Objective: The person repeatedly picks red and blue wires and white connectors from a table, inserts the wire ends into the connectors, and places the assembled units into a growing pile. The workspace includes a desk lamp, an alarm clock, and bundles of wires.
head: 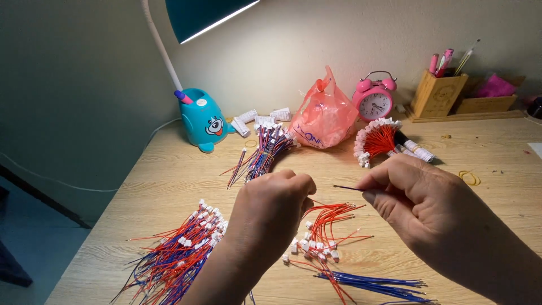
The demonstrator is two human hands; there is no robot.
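Note:
My left hand is closed in a fist over the middle of the wooden desk; what it holds is hidden by the fingers. My right hand pinches a thin dark wire whose free end points toward the left hand. Below the hands lie loose red wires with white connectors and a bunch of blue wires. A big pile of red and blue wires with connectors lies at the lower left.
At the back stand a teal desk lamp base, a pink plastic bag, a pink alarm clock and a wooden pen holder. Another mixed wire bundle, a red bound bundle and a rubber band lie nearby.

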